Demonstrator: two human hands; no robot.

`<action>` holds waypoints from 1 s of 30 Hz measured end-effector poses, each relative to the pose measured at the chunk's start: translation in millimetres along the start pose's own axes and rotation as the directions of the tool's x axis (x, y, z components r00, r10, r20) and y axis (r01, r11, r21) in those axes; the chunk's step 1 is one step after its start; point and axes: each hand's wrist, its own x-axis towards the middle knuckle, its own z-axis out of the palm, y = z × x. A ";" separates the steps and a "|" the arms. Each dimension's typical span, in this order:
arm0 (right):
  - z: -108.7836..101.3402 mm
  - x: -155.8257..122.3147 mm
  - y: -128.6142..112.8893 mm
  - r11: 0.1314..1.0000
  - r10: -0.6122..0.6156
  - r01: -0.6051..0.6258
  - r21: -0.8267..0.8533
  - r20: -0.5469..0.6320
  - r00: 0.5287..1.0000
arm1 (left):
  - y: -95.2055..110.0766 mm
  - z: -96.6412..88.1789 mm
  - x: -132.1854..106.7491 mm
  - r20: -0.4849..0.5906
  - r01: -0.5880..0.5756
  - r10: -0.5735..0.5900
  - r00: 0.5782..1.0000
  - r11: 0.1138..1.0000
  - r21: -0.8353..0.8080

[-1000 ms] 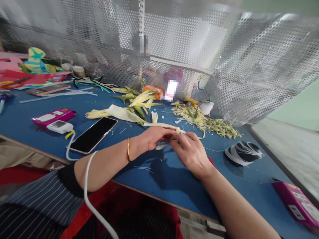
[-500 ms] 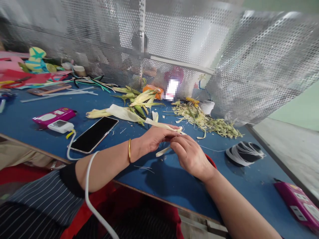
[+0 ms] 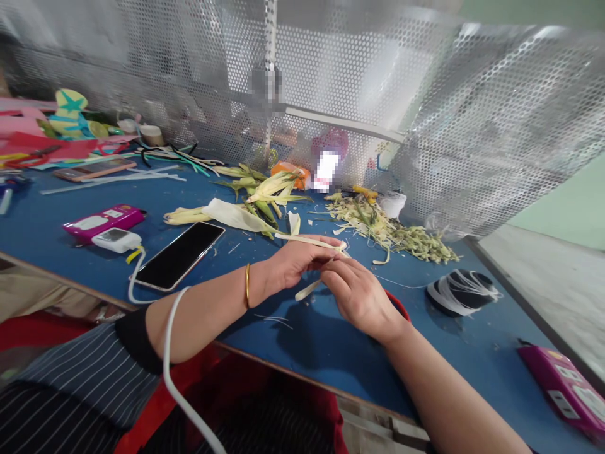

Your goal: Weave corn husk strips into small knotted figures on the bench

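My left hand (image 3: 295, 261) and my right hand (image 3: 362, 293) meet above the blue table (image 3: 331, 353), both pinched on a pale corn husk strip (image 3: 307, 241). The strip runs back left to a broad white husk leaf (image 3: 234, 214); a short end (image 3: 306, 290) hangs down between the hands. A gold bangle (image 3: 246, 285) circles my left wrist. Behind the hands lie green and yellow husks (image 3: 265, 189) and a heap of shredded husk scraps (image 3: 392, 230).
A black phone (image 3: 177, 255) with a white cable (image 3: 170, 366) lies at the left, by a white charger (image 3: 116, 239) and a magenta box (image 3: 101, 219). A black-and-white spool (image 3: 460, 290) sits right, another magenta box (image 3: 562, 388) far right. Perforated metal screen (image 3: 472, 126) behind.
My hands have drawn slightly closer together and the right hand has shifted a little left along the strip; the hanging end has swung lower.
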 end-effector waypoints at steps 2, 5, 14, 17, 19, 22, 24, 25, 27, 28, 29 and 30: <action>-2.9 -3.3 3.8 0.992 0.114 -0.108 0.060 -0.104 0.988 | 3.4 -2.3 1.2 -0.013 0.003 -0.003 1.000 1.000 -0.018; -7.5 -7.6 12.6 0.906 0.424 -0.406 0.123 -0.295 0.856 | 9.1 -5.5 2.7 -0.021 0.042 -0.043 0.999 0.998 -0.037; 5.0 -7.8 20.7 0.664 0.677 -0.686 0.299 0.150 0.721 | 5.7 -3.2 1.0 0.033 -0.029 0.025 0.999 0.991 0.129; 4.1 -7.9 19.1 0.670 0.677 -0.679 0.300 0.127 0.725 | -0.4 -4.7 1.6 0.112 -0.179 0.150 0.982 0.927 0.331; 2.9 -8.2 19.5 0.679 0.670 -0.676 0.287 0.136 0.730 | -3.1 -6.1 3.1 0.120 -0.236 0.206 0.971 0.894 0.381; 2.5 -8.3 20.0 0.696 0.657 -0.669 0.262 0.145 0.740 | -3.5 -6.5 4.6 0.086 -0.225 0.208 0.974 0.902 0.368; 3.1 -7.8 19.5 0.712 0.649 -0.660 0.241 0.135 0.749 | -2.4 -5.5 4.5 0.061 -0.208 0.199 0.978 0.912 0.354; 3.4 -7.5 19.0 0.721 0.642 -0.652 0.233 0.129 0.756 | -1.9 -4.8 4.2 0.051 -0.201 0.196 0.979 0.913 0.356; 3.8 -7.1 18.0 0.744 0.624 -0.633 0.214 0.118 0.773 | -1.3 -3.5 3.7 0.033 -0.192 0.194 0.981 0.905 0.379; 3.8 -7.1 17.6 0.756 0.613 -0.622 0.203 0.111 0.782 | -1.1 -2.9 3.7 0.028 -0.187 0.192 0.981 0.896 0.403; 3.7 -7.3 17.5 0.768 0.602 -0.610 0.195 0.105 0.791 | -1.0 -2.3 3.8 0.022 -0.184 0.193 0.981 0.884 0.429; 3.5 -7.7 17.6 0.778 0.592 -0.600 0.189 0.099 0.800 | -0.9 -1.9 4.0 0.016 -0.183 0.197 0.980 0.872 0.454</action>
